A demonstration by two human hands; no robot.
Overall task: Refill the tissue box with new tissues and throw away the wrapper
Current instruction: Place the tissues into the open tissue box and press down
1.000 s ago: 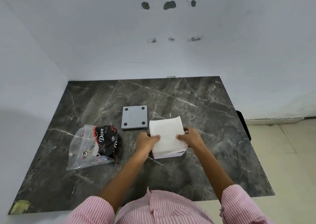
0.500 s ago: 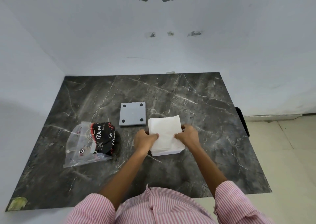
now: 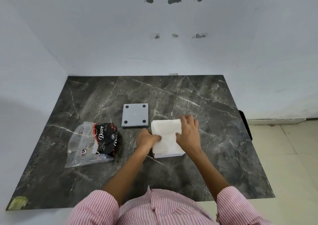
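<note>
Dark marbled worktop [image 3: 197, 156] meets pale walls. On it, a white stack of tissues [image 3: 166, 135] sits in a white tissue box [image 3: 169, 154]. The left hand [image 3: 148, 138] pinches the stack's left edge; the right hand [image 3: 188, 134] lies spread on its right side, fingers blurred, seemingly pressing. A grey lid [image 3: 135, 115] and the wrapper [image 3: 93, 143] lie left.

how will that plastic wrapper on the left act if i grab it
The wrapper will probably be floppy and very light: it lies crumpled and partly see-through on the table. It looks glossy, so it may slip or crackle, and a push would likely slide it.
</note>
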